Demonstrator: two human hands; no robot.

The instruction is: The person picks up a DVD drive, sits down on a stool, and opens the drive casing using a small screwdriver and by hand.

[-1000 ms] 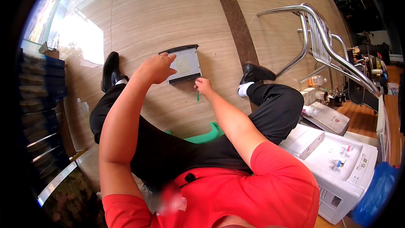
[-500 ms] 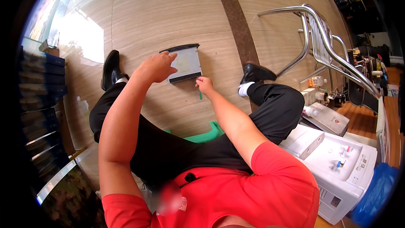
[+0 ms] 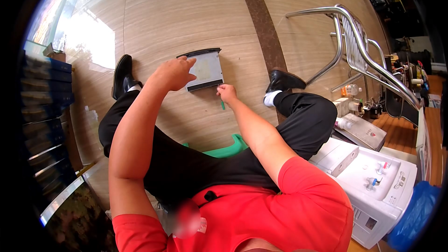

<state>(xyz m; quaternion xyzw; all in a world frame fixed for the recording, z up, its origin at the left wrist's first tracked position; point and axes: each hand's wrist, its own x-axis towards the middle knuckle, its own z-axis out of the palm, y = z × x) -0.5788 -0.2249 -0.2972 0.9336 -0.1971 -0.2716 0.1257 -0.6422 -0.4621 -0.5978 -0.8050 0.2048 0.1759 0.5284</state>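
Observation:
A flat grey metal device [image 3: 205, 70] with black front and rear edges lies on the tiled floor between my feet. My left hand [image 3: 176, 73] rests at its left side, fingers spread over the top surface. Close to the device's lower right corner, my right hand [image 3: 227, 93] is closed on a small tool with a green handle [image 3: 223, 105]. The green end points down out of my fingers; the tool's tip is too small to make out.
A green plastic stool [image 3: 226, 149] is under my legs. At the right are a metal chair [image 3: 339, 42], a bottle [image 3: 351, 89], a flat box [image 3: 361, 130] and a white water dispenser [image 3: 368, 186]. Stacked blue boxes [image 3: 46, 88] line the left.
My right hand has shifted very slightly right and up, and the green handle has tilted a little. My left hand and the device have barely moved.

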